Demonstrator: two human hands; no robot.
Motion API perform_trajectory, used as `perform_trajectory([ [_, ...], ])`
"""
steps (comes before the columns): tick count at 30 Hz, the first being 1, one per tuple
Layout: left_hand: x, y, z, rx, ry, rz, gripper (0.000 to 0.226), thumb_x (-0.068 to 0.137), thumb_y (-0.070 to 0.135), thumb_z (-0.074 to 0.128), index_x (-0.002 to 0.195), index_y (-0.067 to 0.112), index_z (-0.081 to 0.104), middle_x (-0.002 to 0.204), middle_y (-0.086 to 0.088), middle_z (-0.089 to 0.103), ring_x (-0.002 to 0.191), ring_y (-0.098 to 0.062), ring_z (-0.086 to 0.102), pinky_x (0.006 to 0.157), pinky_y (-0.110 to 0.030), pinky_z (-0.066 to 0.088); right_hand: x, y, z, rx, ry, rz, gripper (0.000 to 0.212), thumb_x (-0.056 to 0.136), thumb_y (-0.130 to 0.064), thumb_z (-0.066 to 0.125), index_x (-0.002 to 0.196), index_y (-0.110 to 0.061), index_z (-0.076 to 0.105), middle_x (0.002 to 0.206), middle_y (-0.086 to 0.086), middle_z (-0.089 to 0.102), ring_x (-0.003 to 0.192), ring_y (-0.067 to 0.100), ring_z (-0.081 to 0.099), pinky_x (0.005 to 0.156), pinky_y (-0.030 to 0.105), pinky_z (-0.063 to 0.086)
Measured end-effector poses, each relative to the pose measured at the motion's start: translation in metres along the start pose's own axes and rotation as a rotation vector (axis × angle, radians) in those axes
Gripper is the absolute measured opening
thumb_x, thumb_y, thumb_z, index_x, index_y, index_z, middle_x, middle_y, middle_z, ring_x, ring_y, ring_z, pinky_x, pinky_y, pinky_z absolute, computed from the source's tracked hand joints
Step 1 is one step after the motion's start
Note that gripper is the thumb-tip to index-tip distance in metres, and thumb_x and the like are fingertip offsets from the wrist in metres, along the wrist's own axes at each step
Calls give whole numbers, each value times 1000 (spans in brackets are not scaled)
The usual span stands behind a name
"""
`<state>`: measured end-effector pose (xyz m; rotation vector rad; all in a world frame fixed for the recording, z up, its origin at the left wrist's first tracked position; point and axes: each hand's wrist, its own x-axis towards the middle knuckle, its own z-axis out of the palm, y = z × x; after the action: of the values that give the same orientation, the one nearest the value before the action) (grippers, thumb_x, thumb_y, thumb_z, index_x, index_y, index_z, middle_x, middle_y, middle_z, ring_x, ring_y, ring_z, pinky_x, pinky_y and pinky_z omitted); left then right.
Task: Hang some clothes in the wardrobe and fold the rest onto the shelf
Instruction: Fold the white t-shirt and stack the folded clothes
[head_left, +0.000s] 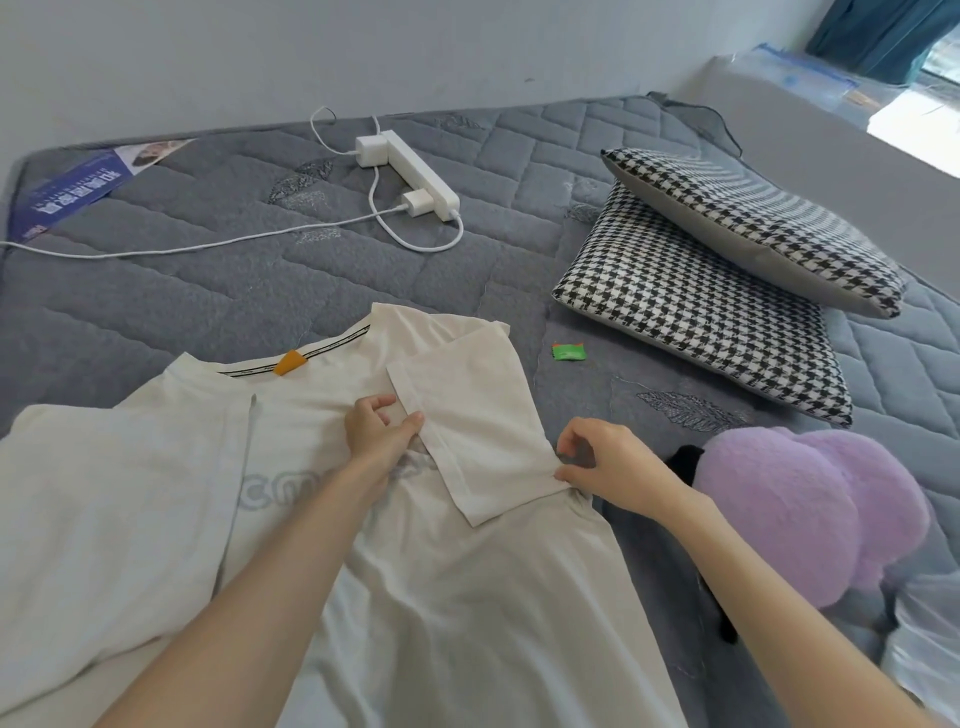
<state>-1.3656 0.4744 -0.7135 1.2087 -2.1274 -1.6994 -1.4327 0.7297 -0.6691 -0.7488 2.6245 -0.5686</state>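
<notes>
I see the white T-shirt (447, 582) flat on the grey mattress (208, 291) | one sleeve (483, 415) folded in over the chest | my left hand (382, 431) pinches the sleeve hem | my right hand (608, 462) pinches the sleeve's lower corner at the shirt's side edge

Head view, angled down over mattress (156, 291).

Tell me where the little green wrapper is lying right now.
In the head view, the green wrapper lies on the grey mattress right of centre, between the folded sleeve of the white T-shirt and the lower houndstooth cushion, touching neither.
</notes>
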Motion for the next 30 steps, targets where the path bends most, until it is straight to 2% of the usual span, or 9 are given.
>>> perform_trajectory([
  [2,-11,-4,-2,24,-21,-6,42,79,20,75,111,3,54,108,-13,46,101,-29,52,92,-35,46,-5,-4,4,6,103,-41,13,85,-27,66,93,-28,56,96,-14,53,88,7,49,75,30,45],
  [4,-29,-12,-1,217,-65,44,37,75,37,76,96,13,57,109,-11,50,106,-29,53,94,-38,44,-11,-9,12,17,155,-99,10,87,-23,63,95,-28,59,96,-14,51,90,6,45,75,28,43],
  [7,-56,-21,0,499,-141,115,39,71,63,67,80,26,60,102,-1,45,111,-24,50,96,-30,39,-20,-13,24,-37,119,-157,7,90,-21,59,95,-24,62,96,-12,52,92,5,45,74,27,45],
  [9,-66,-20,2,592,-146,126,43,70,68,63,81,27,63,105,-1,46,115,-25,46,98,-31,35,-25,-13,29,-82,111,-155,6,92,-22,56,94,-21,62,94,-10,55,93,8,46,73,28,47],
  [12,-77,-19,2,689,-146,167,43,68,66,65,90,29,60,112,-1,47,117,-25,42,98,-32,29,-31,-13,33,-105,137,-121,7,92,-19,56,91,-15,61,88,-8,57,91,12,47,72,31,47],
  [16,-90,-20,0,739,-123,270,46,73,59,67,103,25,55,117,1,44,116,-23,39,95,-32,26,-38,-19,35,-150,134,-101,6,91,-15,55,91,-13,60,90,-5,56,92,14,45,72,34,47],
  [22,-98,-10,-14,666,-149,242,45,78,49,68,109,19,54,121,-5,48,120,-27,42,95,-32,32,-38,-37,26,-284,131,-87,18,93,-18,49,108,-20,60,102,-6,61,100,16,49,72,30,44],
  [26,-98,7,-42,471,-128,320,35,84,31,66,111,13,54,115,-7,49,115,-25,44,90,-28,35,-36,-59,21,-189,214,-77,22,93,-21,53,113,-22,60,109,-9,61,104,15,50,74,30,42],
  [30,-87,33,-84,519,-53,482,30,91,23,58,117,10,51,121,-8,46,117,-25,43,91,-32,39,-18,-83,14,-92,231,-112,23,92,-19,55,115,-21,58,115,-8,59,106,15,50,76,29,42],
])
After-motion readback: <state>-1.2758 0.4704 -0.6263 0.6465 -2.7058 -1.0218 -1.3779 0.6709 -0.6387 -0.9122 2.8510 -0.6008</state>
